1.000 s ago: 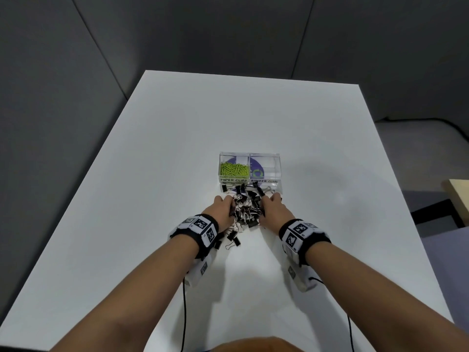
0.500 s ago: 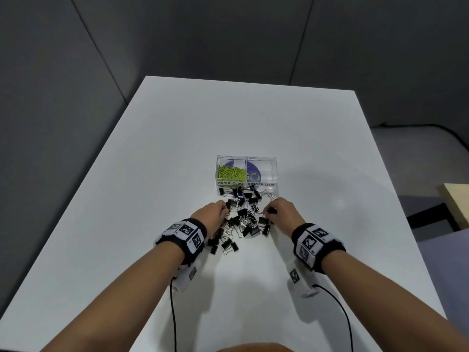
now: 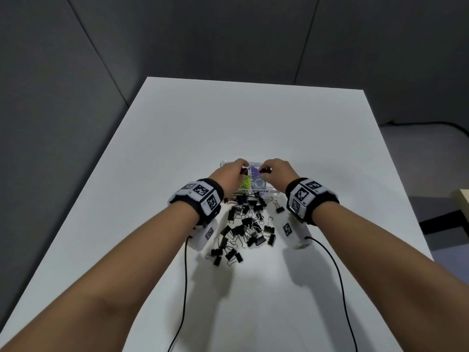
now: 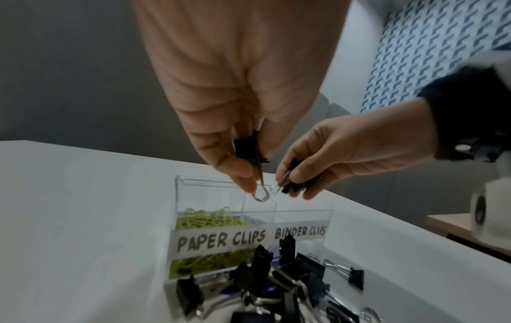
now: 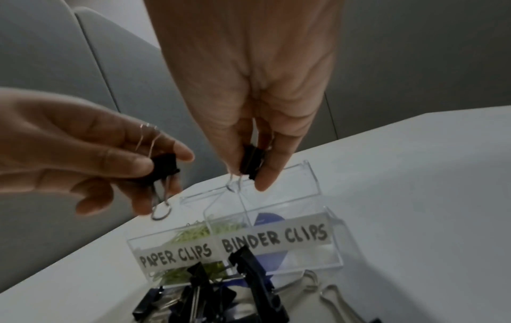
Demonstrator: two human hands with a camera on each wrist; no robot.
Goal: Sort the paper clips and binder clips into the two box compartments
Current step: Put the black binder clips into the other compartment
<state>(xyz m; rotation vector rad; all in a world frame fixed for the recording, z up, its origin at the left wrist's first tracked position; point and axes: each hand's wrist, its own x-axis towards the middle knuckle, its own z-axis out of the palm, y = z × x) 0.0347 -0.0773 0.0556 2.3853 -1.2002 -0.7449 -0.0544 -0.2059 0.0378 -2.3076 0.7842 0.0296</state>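
Left hand (image 4: pixel 237 122): pinches one black binder clip (image 4: pixel 247 148) between thumb and fingertips, wire loop hanging down, above the box near the divider.
Right hand (image 5: pixel 249 109): pinches a second binder clip (image 5: pixel 250 161) the same way, over the compartment labelled BINDER CLIPS; held high, I judge, for a clean drop.
Box (image 3: pixel 272 193): clear, two compartments; green paper clips (image 4: pixel 210 221) already fill the left one (the right shows only its printed base).
Loose pile (image 3: pixel 243 229): many binder clips lie on the table (image 3: pixel 253 123), just in front of the box, within short reach.
Progress: binder sorting barely begun.
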